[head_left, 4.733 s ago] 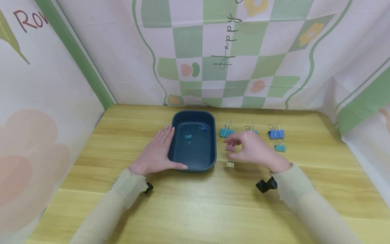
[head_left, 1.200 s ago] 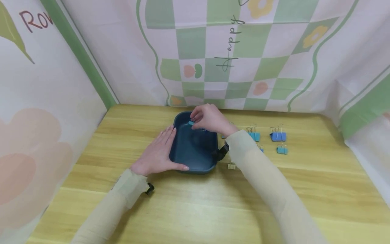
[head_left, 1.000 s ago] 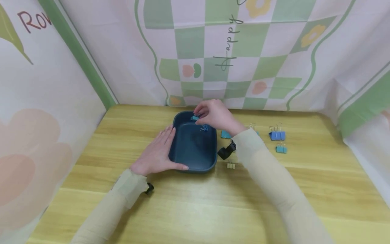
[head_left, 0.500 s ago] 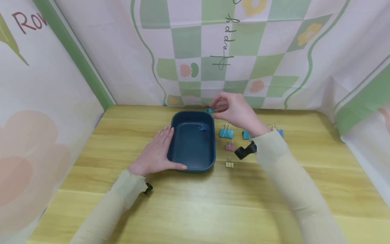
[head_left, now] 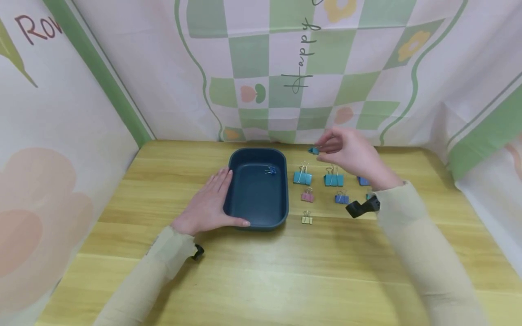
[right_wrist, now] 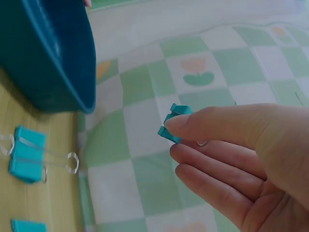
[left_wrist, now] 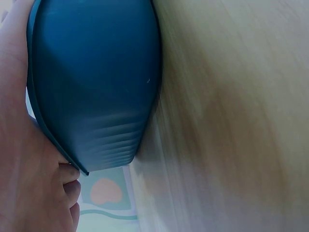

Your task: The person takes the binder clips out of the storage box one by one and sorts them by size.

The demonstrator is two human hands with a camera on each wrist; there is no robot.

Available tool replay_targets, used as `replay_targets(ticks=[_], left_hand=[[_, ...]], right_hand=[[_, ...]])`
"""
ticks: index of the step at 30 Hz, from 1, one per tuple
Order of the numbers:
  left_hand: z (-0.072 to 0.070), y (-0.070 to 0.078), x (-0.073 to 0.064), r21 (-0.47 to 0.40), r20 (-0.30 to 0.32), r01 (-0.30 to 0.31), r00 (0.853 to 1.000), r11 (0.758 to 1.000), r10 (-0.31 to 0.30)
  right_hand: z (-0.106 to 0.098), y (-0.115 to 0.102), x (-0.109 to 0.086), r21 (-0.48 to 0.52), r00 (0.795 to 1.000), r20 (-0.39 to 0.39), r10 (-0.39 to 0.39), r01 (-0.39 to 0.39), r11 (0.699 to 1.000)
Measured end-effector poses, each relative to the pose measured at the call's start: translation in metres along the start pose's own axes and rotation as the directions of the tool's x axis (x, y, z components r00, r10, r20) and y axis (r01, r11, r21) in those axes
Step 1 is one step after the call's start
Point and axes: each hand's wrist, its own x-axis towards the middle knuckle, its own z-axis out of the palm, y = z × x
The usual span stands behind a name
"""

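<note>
My right hand (head_left: 351, 151) pinches a small teal binder clip (head_left: 313, 151) between thumb and fingers, above the back of the table. In the right wrist view the clip (right_wrist: 175, 123) shows at the thumb tip, partly covered by it. My left hand (head_left: 212, 203) rests on the left rim of a dark blue tub (head_left: 257, 224), fingers straight along the side and thumb on the near rim. One small blue binder clip (head_left: 271, 170) lies inside the tub. Beneath my right hand stand larger teal binder clips, one (head_left: 302, 178) beside the tub and another (head_left: 334, 179) further right.
Right of the tub, a pink clip (head_left: 307, 195), a small blue clip (head_left: 341, 198) and a yellow clip (head_left: 307, 219) sit on the wooden table (head_left: 244, 280). A larger blue clip (head_left: 363, 180) is partly hidden by my right wrist. A patterned curtain (head_left: 285, 90) hangs behind.
My right hand has lifted the small teal clip out of the tub and carried it right, past the tub's back corner. The left hand has stayed on the tub.
</note>
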Motion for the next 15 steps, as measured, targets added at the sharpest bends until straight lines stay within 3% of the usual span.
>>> replay_targets(ticks=[6,15], left_hand=[[0.0,0.0,0.0,-0.005,0.001,-0.001,1.0,1.0,0.001],[-0.001,0.0,0.0,-0.008,-0.005,-0.008,1.0,1.0,0.008]], right_hand=[[-0.008,0.015,-0.012,0.0,1.0,-0.024,-0.002,0.002,1.0],[-0.015,0.034,-0.029,-0.082,0.998,-0.046,-0.038,0.034,0.996]])
